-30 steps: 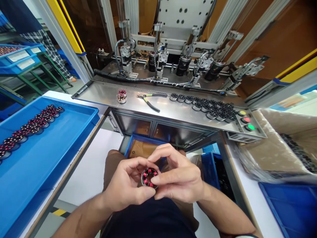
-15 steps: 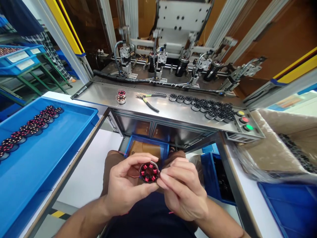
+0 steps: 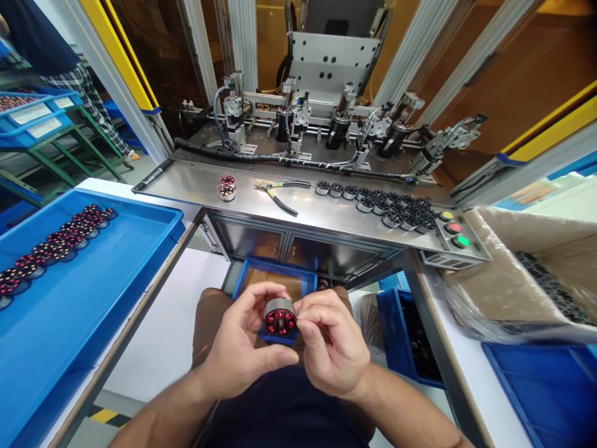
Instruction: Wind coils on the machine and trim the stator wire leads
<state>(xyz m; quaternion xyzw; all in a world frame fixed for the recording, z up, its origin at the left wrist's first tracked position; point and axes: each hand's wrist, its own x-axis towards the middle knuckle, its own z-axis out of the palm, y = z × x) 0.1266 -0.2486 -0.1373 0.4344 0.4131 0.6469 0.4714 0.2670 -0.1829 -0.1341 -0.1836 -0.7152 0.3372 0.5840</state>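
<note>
In front of my lap I hold a motor stator (image 3: 280,317) with red copper windings and a grey metal ring, its wound face tilted down toward me. My left hand (image 3: 249,342) curls its fingers around the left and far side, with the thumb stretched out below it. My right hand (image 3: 329,342) pinches at the right edge of the stator; whether a wire end is between these fingertips is hidden. A thin red wire shows faintly near my left wrist. Two more wound stators (image 3: 227,188) stand on the steel ledge beyond, beside open-handled cutting pliers (image 3: 282,194).
Several black-and-grey cores (image 3: 385,204) stand in rows along the steel ledge (image 3: 186,183), near push buttons (image 3: 454,228). At left, a blue tray (image 3: 116,267) holds wound stators. A lined carton (image 3: 494,280) and a blue bin (image 3: 396,336) are at right. A winding machine stands behind; someone is at far left.
The stator has tipped, so its grey outer ring now shows above the wound face. My left thumb has come away from its lower edge. The view has shifted slightly.
</note>
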